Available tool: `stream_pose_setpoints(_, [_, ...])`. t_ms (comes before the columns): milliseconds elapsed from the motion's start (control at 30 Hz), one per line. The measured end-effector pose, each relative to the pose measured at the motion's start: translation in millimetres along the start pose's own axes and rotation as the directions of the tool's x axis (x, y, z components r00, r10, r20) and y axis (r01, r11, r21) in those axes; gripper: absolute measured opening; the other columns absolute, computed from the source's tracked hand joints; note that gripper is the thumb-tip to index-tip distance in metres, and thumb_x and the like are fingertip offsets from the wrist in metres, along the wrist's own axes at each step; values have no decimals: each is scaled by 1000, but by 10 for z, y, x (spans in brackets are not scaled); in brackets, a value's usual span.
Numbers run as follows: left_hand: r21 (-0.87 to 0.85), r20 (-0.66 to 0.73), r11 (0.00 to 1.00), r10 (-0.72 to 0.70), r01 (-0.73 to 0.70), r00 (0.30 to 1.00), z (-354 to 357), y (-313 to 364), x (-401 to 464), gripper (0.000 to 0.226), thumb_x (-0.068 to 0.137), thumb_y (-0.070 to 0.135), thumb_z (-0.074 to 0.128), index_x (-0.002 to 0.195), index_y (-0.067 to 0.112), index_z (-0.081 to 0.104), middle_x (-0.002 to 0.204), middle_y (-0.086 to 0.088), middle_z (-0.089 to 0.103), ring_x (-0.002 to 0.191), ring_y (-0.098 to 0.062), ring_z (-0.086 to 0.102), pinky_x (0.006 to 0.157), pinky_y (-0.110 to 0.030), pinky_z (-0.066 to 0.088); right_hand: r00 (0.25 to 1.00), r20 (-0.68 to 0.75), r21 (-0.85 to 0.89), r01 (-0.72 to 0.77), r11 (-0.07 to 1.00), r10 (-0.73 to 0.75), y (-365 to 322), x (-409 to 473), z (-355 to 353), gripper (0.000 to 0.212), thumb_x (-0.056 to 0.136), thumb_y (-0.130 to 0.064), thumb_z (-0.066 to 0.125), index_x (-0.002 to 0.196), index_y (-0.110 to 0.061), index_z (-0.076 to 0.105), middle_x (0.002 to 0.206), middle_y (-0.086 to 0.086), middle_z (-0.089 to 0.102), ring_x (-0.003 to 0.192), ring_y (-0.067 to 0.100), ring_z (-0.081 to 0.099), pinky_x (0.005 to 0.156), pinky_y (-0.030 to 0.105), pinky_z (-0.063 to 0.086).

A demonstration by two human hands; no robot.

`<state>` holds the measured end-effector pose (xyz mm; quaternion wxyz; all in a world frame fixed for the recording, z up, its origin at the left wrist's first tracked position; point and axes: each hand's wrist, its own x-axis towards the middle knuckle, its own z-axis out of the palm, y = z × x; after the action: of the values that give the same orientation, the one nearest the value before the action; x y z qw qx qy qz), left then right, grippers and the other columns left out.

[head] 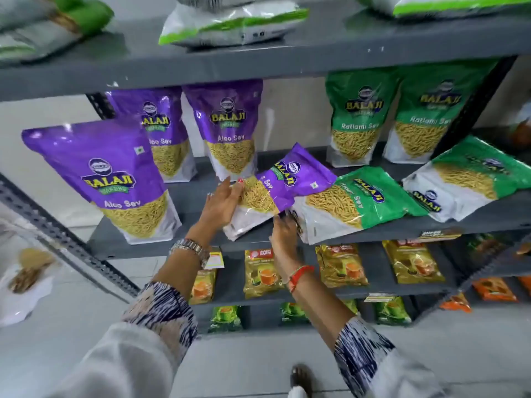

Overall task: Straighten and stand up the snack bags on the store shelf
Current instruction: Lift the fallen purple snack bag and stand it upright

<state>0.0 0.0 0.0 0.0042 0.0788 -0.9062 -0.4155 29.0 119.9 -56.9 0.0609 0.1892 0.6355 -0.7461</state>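
Purple bag (283, 188) between both hands (222, 203).

A shop; grey shelving (258, 64) stocked with branded snack bags (230, 130).

Bare shelf (198, 196) lies open between the standing purple bags (230, 130); fallen green bags (359, 202) crowd the right front, blocking reach to upright green ones (359, 119) behind.

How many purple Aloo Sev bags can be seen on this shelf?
4: one standing at front left, two standing at the back, one lying tilted under the hands. Others may be hidden.
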Motion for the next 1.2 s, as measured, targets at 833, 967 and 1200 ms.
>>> stream_pose_setpoints(833, [-478, 278, 827, -177, 296, 944, -246, -300, 829, 15, 92, 17, 50, 86, 8, 61, 56, 4, 73, 54, -8, 68, 60, -22, 56, 960, -257, 274, 180, 945, -108, -15, 60, 211, 12, 94, -20, 47, 84, -17, 52, 76, 0, 51, 71, 14, 46, 70, 30, 42])
stream_pose_setpoints(967, [-594, 173, 768, -169, 240, 970, -305, -379, 500, 18, 90, 15, 52, 73, 16, 58, 49, 9, 68, 46, -2, 62, 61, -26, 48, 916, -321, 114, 288, 951, -239, -50, -132, 8, 14, 93, -23, 49, 82, -17, 52, 75, -7, 55, 71, 7, 50, 71, 29, 40])
stream_pose_setpoints(1200, [-710, 12, 701, -89, 71, 996, -328, -334, -269, 27, 90, 17, 50, 63, 22, 46, 47, 16, 57, 60, -7, 48, 58, -25, 36, 873, -272, 134, 451, 882, -405, -186, -463, -328, 22, 92, -18, 51, 71, -25, 55, 74, -6, 53, 70, 7, 48, 69, 24, 39])
